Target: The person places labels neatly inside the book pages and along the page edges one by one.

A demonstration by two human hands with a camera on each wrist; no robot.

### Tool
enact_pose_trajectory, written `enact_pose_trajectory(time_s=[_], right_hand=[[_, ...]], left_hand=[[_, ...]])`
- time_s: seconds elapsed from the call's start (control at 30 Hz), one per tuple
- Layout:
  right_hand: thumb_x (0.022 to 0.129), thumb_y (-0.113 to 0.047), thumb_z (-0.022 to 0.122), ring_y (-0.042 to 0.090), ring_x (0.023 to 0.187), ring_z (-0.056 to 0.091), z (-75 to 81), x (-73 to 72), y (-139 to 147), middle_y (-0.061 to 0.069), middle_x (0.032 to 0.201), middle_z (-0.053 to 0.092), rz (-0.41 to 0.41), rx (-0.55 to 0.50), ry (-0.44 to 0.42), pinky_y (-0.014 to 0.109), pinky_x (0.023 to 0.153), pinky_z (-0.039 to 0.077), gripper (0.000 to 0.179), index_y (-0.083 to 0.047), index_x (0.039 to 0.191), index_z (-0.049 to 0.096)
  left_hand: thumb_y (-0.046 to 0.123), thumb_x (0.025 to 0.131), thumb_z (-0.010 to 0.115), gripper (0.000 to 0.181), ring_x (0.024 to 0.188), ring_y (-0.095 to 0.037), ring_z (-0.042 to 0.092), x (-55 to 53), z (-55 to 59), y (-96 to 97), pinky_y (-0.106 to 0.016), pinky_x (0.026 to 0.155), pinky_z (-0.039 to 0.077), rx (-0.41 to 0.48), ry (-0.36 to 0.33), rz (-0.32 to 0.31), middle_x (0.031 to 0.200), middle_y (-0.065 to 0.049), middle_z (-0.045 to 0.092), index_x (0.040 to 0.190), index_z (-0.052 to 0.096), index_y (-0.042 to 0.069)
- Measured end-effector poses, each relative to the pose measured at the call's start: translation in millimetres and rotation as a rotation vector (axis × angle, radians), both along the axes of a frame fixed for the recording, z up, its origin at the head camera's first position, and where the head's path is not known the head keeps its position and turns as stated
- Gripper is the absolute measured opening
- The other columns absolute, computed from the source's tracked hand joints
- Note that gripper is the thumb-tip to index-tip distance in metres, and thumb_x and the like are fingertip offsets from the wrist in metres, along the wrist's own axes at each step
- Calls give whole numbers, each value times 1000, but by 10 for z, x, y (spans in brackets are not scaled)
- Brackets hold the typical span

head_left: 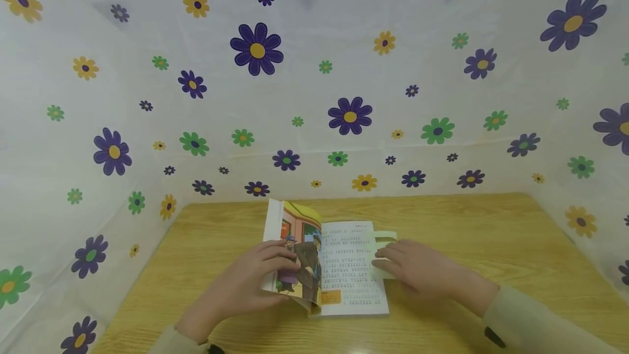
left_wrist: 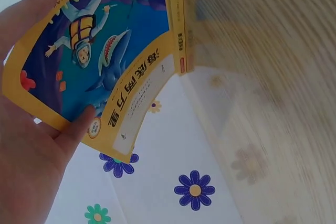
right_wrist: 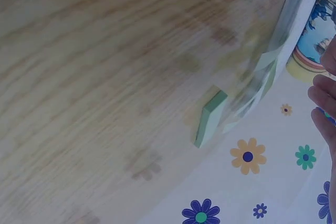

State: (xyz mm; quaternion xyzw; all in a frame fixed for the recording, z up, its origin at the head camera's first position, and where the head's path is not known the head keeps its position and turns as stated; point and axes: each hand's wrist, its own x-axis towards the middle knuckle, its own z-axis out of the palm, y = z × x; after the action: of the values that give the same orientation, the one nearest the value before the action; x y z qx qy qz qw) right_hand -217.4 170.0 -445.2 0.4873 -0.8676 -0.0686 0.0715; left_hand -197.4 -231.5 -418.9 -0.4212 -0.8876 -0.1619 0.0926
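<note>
An open paperback book (head_left: 351, 266) lies on the table, its right page flat and covered with printed text. My left hand (head_left: 255, 277) grips the raised left part, fingers over a colour illustration (head_left: 307, 261). The left wrist view shows the thumb and fingers on either side of it, and the yellow-edged cover (left_wrist: 118, 51) with a diver and a shark. My right hand (head_left: 417, 266) rests at the right page edge, fingers extended, beside pale green sticky tabs (head_left: 385, 235) that stick out from the book. A small green pad of sticky notes (right_wrist: 211, 119) lies on the table nearby.
The wood-grain table (head_left: 491, 234) extends around the book. A white sheet with purple, yellow and green flowers (head_left: 304, 86) hangs behind the table and along both sides.
</note>
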Motion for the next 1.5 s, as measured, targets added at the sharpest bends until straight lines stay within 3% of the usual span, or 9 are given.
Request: enact_pose_trajectory(time_s=[0.33,0.5,0.67,1.03,1.33,1.5], right_hand=[[90,-14,77,25,130,66,73,-63,-56,6,140,69,28,-56,72,45,110,54,53,-12,141,64],[92,-17,79,25,129,67,100,-93,-79,6,140,70,9,-74,87,44,109,54,52,-13,142,65],[91,-17,78,26,128,67,139,-119,-90,7,139,69,10,-91,109,44,110,54,54,-12,142,63],[95,-22,78,26,128,67,174,-133,-124,7,141,69,24,-88,104,45,110,54,52,-12,144,62],[93,-23,81,25,126,68,238,-160,-169,7,139,70,32,-87,149,43,108,55,54,-9,142,63],[93,-25,82,24,125,68,253,-194,-175,6,138,69,21,-98,153,42,108,55,54,-11,142,64]], left_hand=[[34,78,96,47,136,-26,60,-33,-39,138,-49,112,52,27,77,-57,133,3,72,118,76,21],[34,78,95,36,134,-25,61,-37,-41,225,-47,112,52,51,111,-88,131,2,72,104,75,21],[31,78,96,33,135,-24,59,-44,-39,319,-45,113,52,91,97,-115,132,1,71,96,71,22],[25,73,97,35,129,-21,59,-97,-111,512,-43,113,51,181,111,-193,125,1,69,93,69,19],[18,73,98,34,132,-21,57,-96,-148,663,-41,117,49,223,74,-222,127,1,65,91,69,18],[19,73,98,35,130,-22,58,-102,-161,748,-40,115,50,214,118,-255,128,-2,66,92,68,18]])
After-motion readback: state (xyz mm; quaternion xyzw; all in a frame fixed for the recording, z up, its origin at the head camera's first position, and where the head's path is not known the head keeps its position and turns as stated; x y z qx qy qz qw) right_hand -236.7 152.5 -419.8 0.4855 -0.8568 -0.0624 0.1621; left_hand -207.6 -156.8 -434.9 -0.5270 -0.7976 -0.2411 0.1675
